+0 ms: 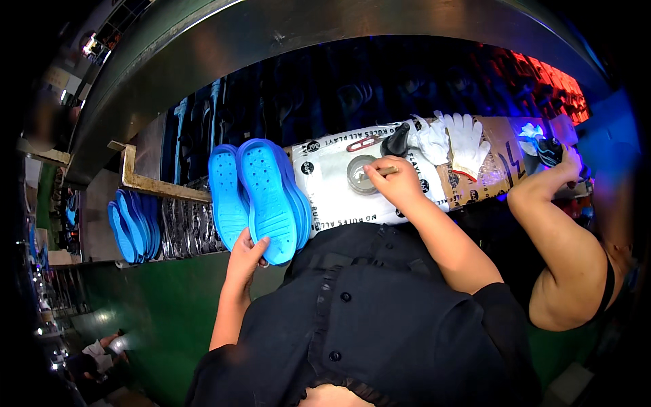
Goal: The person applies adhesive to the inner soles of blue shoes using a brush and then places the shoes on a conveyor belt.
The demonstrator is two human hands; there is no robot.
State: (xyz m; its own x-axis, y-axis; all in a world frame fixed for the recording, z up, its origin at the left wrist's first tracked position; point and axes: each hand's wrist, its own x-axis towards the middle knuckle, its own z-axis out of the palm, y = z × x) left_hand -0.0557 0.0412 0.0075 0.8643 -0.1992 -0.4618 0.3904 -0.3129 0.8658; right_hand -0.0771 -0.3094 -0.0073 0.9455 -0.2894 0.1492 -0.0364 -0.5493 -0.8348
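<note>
My left hand [247, 260] grips the heel end of a blue shoe sole [270, 193], its thumb on top and its other fingers partly hidden. This sole lies over more soles of the same kind, and another blue sole [228, 193] sits against its left side. My right hand [401, 184] is closed on a thin stick-like tool [388, 171] with a tan end. The tool is held at the right side of a round, clear dish [354, 182]; its working tip is too small to make out. The dish stands on a white printed sheet [332, 207].
Behind the dish are a red clip-like object [363, 144], a black bottle [396, 141] and white gloves [466, 144]. Cardboard [488, 178] lies to their right, beside a co-worker's arm [549, 203]. More blue soles [135, 224] stand at left, past a wooden frame [163, 184]. A metal beam [271, 24] arches overhead.
</note>
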